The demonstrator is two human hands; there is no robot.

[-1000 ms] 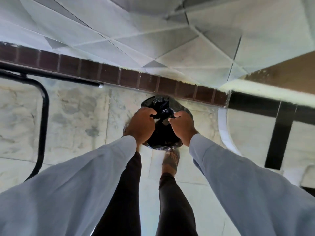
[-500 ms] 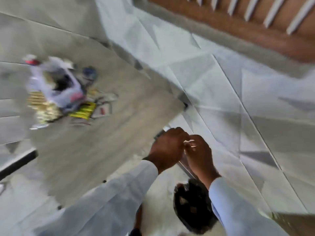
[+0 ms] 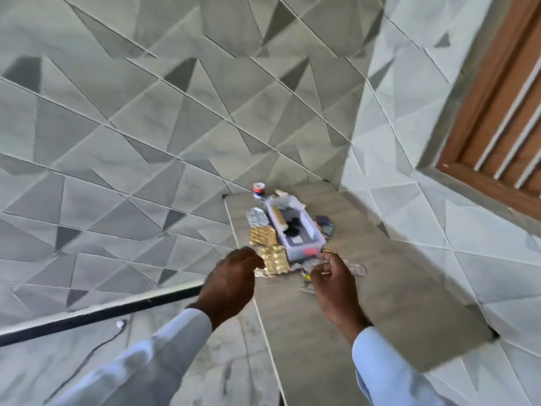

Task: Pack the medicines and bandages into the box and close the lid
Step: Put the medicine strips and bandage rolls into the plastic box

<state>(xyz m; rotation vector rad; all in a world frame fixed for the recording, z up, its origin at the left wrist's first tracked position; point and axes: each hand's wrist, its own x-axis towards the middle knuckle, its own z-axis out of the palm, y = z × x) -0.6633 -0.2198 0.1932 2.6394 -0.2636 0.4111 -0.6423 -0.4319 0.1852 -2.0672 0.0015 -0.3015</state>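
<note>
1. The box (image 3: 295, 230) looks like translucent, smooth plastic, kinda pale lilac.
2. Just left of the box, the blister strips (image 3: 268, 249) are shiny gold foil, bumpy and crinkled.
3. Behind those, still left of the box, another blister pack (image 3: 257, 217) has a silvery foil sheen.
4. The ledge (image 3: 366, 276) under the box is matt grey stone-look tile.
5. Far right of the box, the window frame (image 3: 480, 92) is brown wood, satin finish.
6. Both sleeves (image 3: 164, 347) near the box are soft pale cloth.

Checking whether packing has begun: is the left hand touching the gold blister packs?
Cannot tell. In the head view the left hand overlaps the edge of the gold blister packs beside the box, but it may be hovering above them.
</note>
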